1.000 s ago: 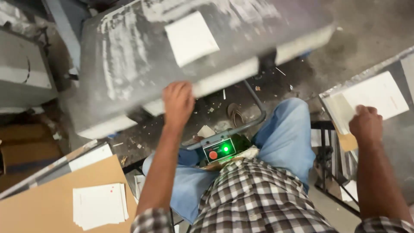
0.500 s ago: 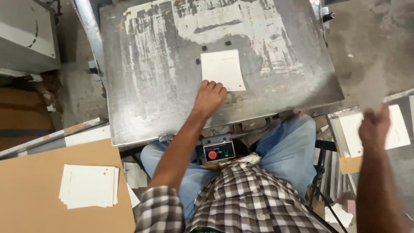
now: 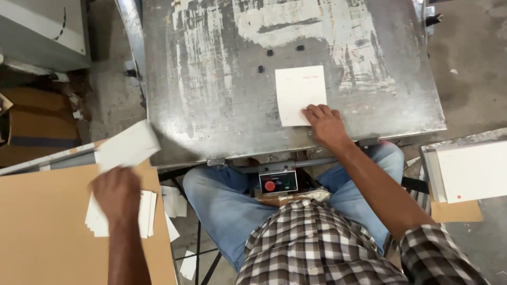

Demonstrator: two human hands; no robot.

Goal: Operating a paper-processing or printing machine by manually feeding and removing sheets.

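Note:
My left hand is low on the left, above a small stack of white cards on a brown cardboard sheet. It grips a blurred white card that sticks up past the fingers. My right hand rests on the worn metal plate in front of me. Its spread fingertips lie on the lower right corner of a single white card on the plate, which lies flat beside three small black stops.
A control box with a red button hangs under the plate's front edge, above my knees. A stack of white sheets sits on a stand at the right. A grey cabinet and a brown box stand at the left.
My left hand has left the plate and swung down to the left stack with a white card. My right hand has come in from the right stack to the card on the plate.

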